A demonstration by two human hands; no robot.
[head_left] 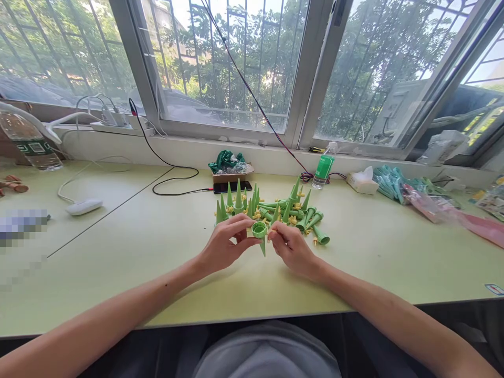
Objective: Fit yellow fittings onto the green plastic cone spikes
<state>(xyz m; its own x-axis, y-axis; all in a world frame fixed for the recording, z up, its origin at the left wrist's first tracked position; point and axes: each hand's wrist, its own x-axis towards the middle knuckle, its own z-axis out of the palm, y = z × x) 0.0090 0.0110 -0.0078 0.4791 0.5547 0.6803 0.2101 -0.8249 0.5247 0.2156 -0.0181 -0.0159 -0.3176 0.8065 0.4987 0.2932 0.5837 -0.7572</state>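
Observation:
My left hand (226,242) pinches a green plastic cone spike (260,233), wide mouth up and tip pointing down, just above the pale green table (149,247). My right hand (290,247) is closed at the cone's right side, fingertips against its rim, pinching something small that I cannot make out. Right behind both hands lies a pile of green cone spikes (271,210) mixed with small yellow parts; several cones on its left stand upright, others lie on their sides.
A black phone (232,187) on a black cable and a small box with green wrapping (230,165) sit behind the pile. A green bottle (324,167), tissues (362,181) and plastic bags (417,191) lie right. A white mouse (84,206) and water bottle (29,142) are left.

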